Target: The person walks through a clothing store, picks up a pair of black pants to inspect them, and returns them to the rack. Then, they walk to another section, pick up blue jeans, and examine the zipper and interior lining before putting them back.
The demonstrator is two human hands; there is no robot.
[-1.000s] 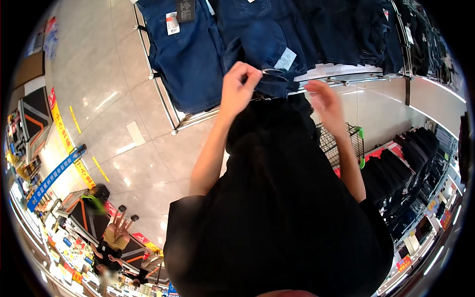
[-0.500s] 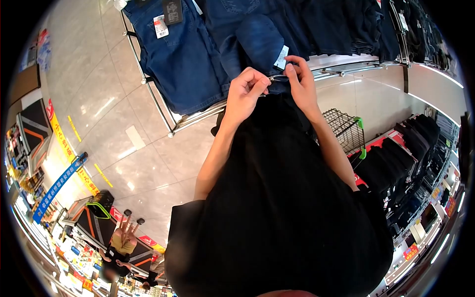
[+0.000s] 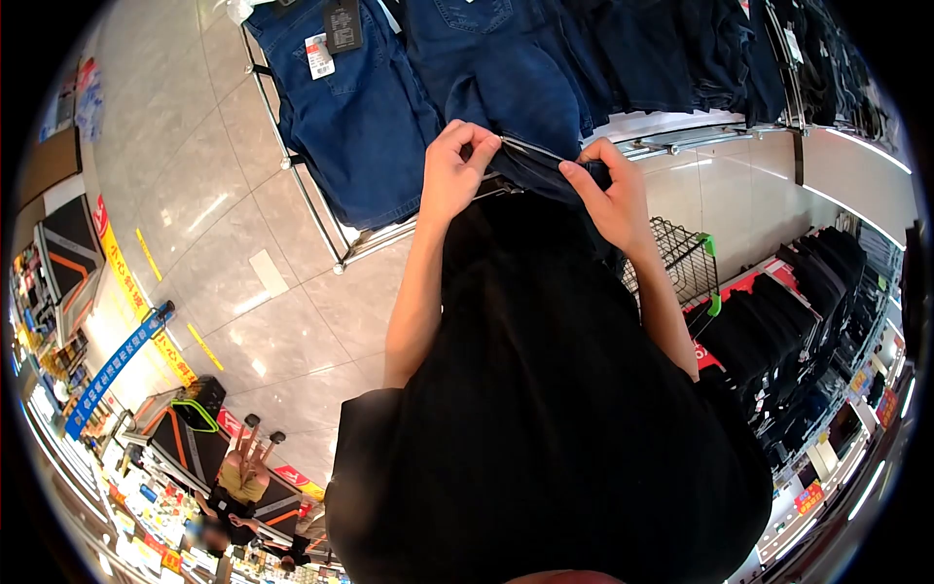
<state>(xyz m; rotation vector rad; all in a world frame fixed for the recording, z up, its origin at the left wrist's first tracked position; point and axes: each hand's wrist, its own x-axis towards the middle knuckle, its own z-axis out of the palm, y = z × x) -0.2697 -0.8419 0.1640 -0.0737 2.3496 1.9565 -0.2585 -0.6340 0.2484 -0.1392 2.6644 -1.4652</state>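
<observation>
Dark blue jeans (image 3: 516, 88) lie on a metal-framed display rack, and their near edge is lifted. My left hand (image 3: 458, 165) pinches one end of this edge, thumb against fingers. At the other end, my right hand (image 3: 611, 190) grips the same garment between thumb and fingers. A thin light line, perhaps a zip or an edge, stretches between the two hands. The jeans' dark inner side hangs just below it. Another pair of blue jeans (image 3: 355, 146), with a white and red price tag (image 3: 319, 56), lies to the left.
Black trousers (image 3: 671, 58) lie on the rack at the right. Beyond my right forearm stands a wire cart (image 3: 676, 263) with green corners. Stacks of dark clothes (image 3: 769, 326) fill shelves at the right. A person (image 3: 241, 482) is at the lower left, past the tiled floor (image 3: 214, 195).
My hands have moved apart, the left going left and the right going right and slightly down. The fabric between them is stretched wider. The white tag between them no longer shows.
</observation>
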